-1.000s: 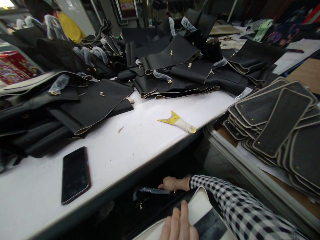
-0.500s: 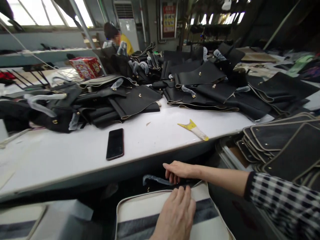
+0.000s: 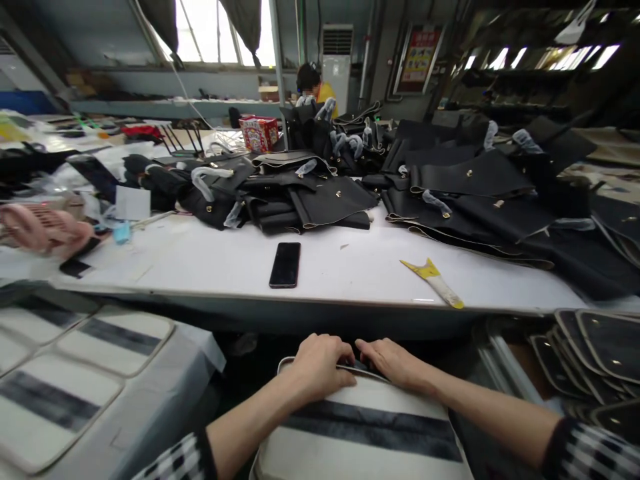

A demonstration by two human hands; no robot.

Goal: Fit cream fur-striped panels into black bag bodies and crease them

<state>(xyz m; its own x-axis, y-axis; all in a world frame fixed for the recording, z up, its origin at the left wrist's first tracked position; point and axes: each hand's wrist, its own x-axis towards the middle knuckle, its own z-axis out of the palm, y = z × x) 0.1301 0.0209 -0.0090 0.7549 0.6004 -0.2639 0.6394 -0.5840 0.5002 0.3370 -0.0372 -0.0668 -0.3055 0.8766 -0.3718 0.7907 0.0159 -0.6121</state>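
L hand [image 3: 319, 367] pinching top edge of cream striped piece [image 3: 373, 427], prob. to steady it; R hand [image 3: 395, 363] at same edge, grip can't tell. Piece just off near edge of table [image 3: 345, 277]; phone [image 3: 285, 265] & yellow tool [image 3: 436, 283] atop table, prob. for quick reach.

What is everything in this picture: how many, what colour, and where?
Striped piece: one, cream and dark grey, before the person
Striped panels: at least three, cream and dark grey, left
Table: one, white top, ahead
Phone: one, black, on table
Scraper-like tool: one, yellow and whitish, near table edge
Clasped pieces: many, black, heaped on table
Dark panels: several, pale-edged, right
Fan-like thing: one, pink, far left
Box: one, red, behind heap
Co-worker: one, yellow top, background
Poster: one, mostly red, back wall
Sleeves: two, black-and-white checked, lower corners
Left hand, right hand: bare, at striped piece's far edge
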